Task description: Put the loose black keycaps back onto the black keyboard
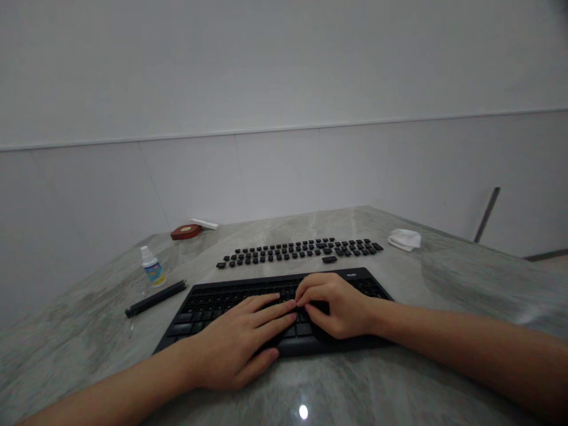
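Head view: keyboard (304, 329) was noted on bench (337, 384), loose keycaps (286, 257) behind. Left hand (239, 342) was laid on it, fingers extended; right hand (336, 305) was curled over it, whether its grip was closed could not be told.

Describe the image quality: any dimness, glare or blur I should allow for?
Head view: lighting is dim and grey; head view: a small bright glare spot on the tabletop, nearer than the keyboard; head view: print on the bottle is too soft to read.

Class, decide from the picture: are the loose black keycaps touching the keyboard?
Apart: the head view shows a strip of tabletop between the loose keycaps and the far edge of the keyboard.
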`<state>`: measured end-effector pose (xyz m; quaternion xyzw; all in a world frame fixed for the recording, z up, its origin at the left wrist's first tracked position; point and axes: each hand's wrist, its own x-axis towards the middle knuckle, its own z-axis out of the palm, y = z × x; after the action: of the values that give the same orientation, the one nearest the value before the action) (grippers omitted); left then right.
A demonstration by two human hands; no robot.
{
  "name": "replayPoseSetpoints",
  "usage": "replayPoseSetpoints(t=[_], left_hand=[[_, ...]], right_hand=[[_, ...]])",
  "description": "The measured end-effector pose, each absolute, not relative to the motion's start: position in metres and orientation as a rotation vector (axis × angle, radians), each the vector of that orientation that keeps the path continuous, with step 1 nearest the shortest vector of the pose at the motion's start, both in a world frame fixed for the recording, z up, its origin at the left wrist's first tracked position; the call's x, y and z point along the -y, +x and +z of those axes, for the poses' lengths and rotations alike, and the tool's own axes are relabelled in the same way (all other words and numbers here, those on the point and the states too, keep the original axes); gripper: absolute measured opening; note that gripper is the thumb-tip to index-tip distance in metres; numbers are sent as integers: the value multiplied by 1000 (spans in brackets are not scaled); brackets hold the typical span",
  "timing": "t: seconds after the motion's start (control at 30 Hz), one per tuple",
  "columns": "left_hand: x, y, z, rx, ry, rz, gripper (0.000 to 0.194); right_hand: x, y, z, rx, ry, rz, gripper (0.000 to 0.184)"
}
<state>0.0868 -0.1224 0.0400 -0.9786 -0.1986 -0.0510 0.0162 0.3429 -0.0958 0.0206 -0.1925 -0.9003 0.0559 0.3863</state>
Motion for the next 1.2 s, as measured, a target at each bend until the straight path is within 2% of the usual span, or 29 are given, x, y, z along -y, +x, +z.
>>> replayPoseSetpoints(t=[0.23, 0.8, 1.2], left_hand=[[121, 87, 41, 623, -3032, -112, 62], [121, 87, 40, 601, -3064, -210, 62], [121, 87, 39, 623, -3061, -169, 63]], right_hand=[[97, 343, 21, 2272, -446, 62, 20], [94, 343, 19, 2335, -495, 202, 23], [96, 344, 20, 2299, -451, 70, 20]])
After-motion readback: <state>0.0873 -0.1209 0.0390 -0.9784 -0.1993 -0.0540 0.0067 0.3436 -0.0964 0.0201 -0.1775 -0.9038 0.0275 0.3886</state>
